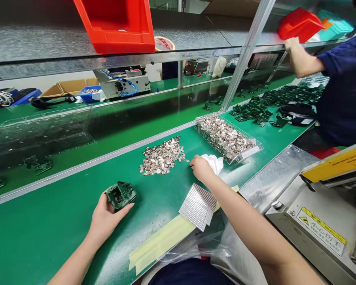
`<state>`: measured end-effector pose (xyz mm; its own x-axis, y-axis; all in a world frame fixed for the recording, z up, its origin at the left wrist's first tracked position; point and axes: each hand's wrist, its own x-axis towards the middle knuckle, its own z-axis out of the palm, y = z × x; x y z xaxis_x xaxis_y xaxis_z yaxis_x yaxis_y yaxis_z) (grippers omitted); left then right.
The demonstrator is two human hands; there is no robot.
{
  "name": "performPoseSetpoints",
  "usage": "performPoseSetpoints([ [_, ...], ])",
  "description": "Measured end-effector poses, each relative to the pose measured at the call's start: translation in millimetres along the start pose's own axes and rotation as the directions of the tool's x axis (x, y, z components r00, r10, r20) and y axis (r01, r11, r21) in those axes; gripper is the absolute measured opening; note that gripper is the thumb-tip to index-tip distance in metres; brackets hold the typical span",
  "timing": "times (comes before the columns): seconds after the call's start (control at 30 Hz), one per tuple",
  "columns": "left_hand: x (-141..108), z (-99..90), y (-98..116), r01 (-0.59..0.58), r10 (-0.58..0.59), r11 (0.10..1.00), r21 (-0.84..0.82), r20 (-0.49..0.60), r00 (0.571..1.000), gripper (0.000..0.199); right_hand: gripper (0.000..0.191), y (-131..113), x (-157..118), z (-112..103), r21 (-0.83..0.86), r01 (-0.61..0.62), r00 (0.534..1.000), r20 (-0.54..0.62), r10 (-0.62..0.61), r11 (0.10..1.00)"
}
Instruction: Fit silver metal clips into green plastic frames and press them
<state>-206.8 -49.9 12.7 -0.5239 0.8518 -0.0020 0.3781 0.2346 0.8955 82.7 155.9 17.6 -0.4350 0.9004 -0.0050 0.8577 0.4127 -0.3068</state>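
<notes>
Head view of a green bench [62, 221]. The left hand [105, 215] cups a dark green plastic part [121, 194] that rests on the bench near the front edge; thumb and fingers curl around its lower side, touching it. The right hand [201, 168] reaches forward to the near right edge of a loose pile of small metal pieces [163, 156]; its fingertips are drawn together at the pile, but whether a piece is pinched between them cannot be told. A white cloth [215, 162] lies just behind this hand, touching it.

Right of the pile stands a clear tray [256, 148], tilted across the bench and filled with more metal pieces. Below the right forearm lies a gridded silver sheet [198, 206], overlapping a pale yellow strip [160, 243] that runs to the front edge. A grey machine [317, 221] with a yellow warning label occupies the lower right.

Beyond a metal rail, a second green surface carries rows of dark green parts [264, 107]. On the shelf above sit a red bin [115, 23] and a tape roll [164, 43]. At upper right a co-worker in a dark blue sleeve [344, 79] holds a second red bin [299, 23] with one hand [292, 43].
</notes>
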Motion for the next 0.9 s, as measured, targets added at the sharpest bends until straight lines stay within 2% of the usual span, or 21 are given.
performPoseSetpoints([
  [0.07,-7.3,23.8,20.3,0.038,-0.031,0.984,-0.174,0.044,0.999,0.062,0.025,2.2,-0.6,-2.0,0.031,-0.027,1.0,0.01,0.027,0.999],
  [0.23,-22.2,98.0,70.6,0.028,0.074,0.85,-0.526,0.171,0.982,0.058,0.028,2.2,-3.9,-11.3,0.096,-0.08,0.997,0.014,0.079,0.992],
  [0.3,-26.3,121.8,81.1,0.054,0.1,0.795,-0.605,0.219,0.971,0.055,0.027,-0.3,-3.8,-13.9,0.131,-0.091,0.996,0.018,0.09,0.987],
  [0.37,-29.1,138.0,83.3,0.079,0.117,0.757,-0.649,0.253,0.96,0.052,0.027,-2.2,-2.9,-15.6,0.178,-0.104,0.995,0.012,0.104,0.979],
  [0.5,-29.2,149.8,70.7,0.083,0.129,0.743,-0.664,0.265,0.956,0.052,0.022,-0.9,-10.6,-18.3,0.334,-0.122,0.99,-0.021,0.137,0.935],
  [0.63,-26.5,151.1,60.0,0.093,0.141,0.737,-0.67,0.287,0.947,0.047,0.012,-1.0,-51.2,-19.7,0.552,-0.116,0.988,-0.025,0.155,0.826],
  [0.7,-26.3,153.0,59.2,0.102,0.169,0.713,-0.694,0.31,0.935,0.05,0.016,-6.6,-79.7,-17.8,0.671,-0.108,0.987,-0.015,0.159,0.733],
  [0.77,-27.0,155.5,59.6,0.102,0.196,0.699,-0.708,0.327,0.924,0.056,0.023,-15.8,-105.3,-12.9,0.822,-0.075,0.983,-0.033,0.178,0.565],
  [0.83,-28.9,157.4,59.4,0.084,0.224,0.7,-0.709,0.331,0.917,0.059,0.021,-26.3,-122.5,-5.4,0.901,0.007,0.971,-0.109,0.211,0.433],
  [0.87,-30.1,157.8,59.0,0.07,0.242,0.701,-0.709,0.33,0.912,0.059,0.018,-31.0,-127.4,-1.2,0.907,0.053,0.96,-0.161,0.228,0.417],
  [0.9,-31.6,157.8,58.3,0.055,0.261,0.703,-0.709,0.33,0.907,0.058,0.014,-35.0,-130.2,2.9,0.894,0.087,0.949,-0.209,0.237,0.44],
])
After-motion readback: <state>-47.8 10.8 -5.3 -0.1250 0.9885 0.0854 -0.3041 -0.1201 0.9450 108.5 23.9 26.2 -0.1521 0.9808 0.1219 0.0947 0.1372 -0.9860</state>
